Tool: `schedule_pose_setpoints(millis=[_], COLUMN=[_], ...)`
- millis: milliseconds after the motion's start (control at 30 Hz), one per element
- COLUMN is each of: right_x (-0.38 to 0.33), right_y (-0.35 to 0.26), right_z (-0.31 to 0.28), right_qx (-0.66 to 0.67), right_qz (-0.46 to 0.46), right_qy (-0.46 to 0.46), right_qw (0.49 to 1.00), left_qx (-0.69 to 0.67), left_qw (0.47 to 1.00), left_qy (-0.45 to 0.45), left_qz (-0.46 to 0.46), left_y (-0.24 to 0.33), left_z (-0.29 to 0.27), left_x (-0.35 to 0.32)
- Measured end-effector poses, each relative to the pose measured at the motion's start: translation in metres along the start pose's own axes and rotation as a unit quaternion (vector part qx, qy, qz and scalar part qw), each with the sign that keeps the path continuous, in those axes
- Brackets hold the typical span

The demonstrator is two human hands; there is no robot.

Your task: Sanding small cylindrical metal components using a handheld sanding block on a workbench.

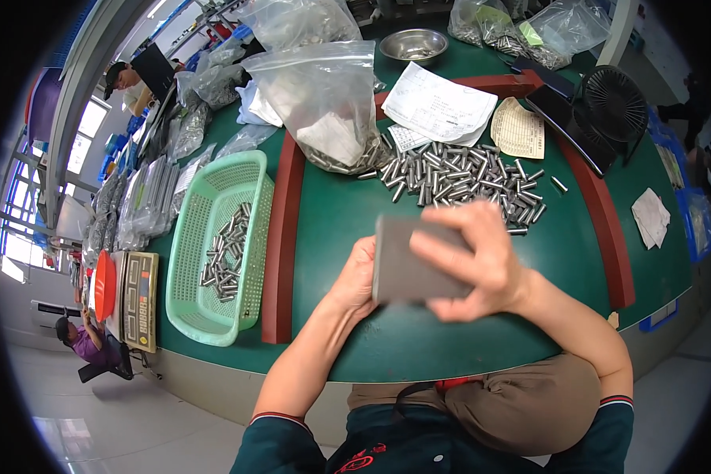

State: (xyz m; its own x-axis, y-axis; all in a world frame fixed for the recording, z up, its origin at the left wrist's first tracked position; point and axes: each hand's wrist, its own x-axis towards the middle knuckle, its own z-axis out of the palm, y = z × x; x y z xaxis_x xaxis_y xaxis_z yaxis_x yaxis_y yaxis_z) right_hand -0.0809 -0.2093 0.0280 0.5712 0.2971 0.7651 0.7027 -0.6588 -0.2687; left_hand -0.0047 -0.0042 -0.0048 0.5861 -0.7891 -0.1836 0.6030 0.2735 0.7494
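On the big green counter [324, 213], a dark red frame [284, 237] runs up both sides and across the far end. Just left of it sits a long, pale green basket [259, 253] with lots of little holes. A big see-through bag [312, 87] stands at the far left part of the frame. Near the front, above the counter, is a flat gray block [399, 265]. The left hand [362, 272] has its grip closed on the block's left edge. The right hand [486, 265] spreads its fingers over the block's right part, but it is blurry, so I can't tell if its grip is tight. Past the block lies a pile of small shiny metal rods [458, 178], and more rods lie in the basket.
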Motion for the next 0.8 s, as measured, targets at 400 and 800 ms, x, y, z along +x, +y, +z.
schedule_pose_setpoints(millis=[400,800], right_x=[0.002,-0.010], right_y=[0.014,0.023], right_z=[-0.009,-0.019], right_qx=[-0.141,-0.069], right_qz=[0.140,0.230], right_qy=[0.058,0.148], right_qw=[0.978,0.959], left_qx=[0.044,-0.051], left_qw=[0.993,0.997], left_qy=[-0.085,0.038], left_qz=[0.076,0.046], left_y=[0.010,0.010], left_z=[-0.001,0.007], left_x=[-0.004,-0.001])
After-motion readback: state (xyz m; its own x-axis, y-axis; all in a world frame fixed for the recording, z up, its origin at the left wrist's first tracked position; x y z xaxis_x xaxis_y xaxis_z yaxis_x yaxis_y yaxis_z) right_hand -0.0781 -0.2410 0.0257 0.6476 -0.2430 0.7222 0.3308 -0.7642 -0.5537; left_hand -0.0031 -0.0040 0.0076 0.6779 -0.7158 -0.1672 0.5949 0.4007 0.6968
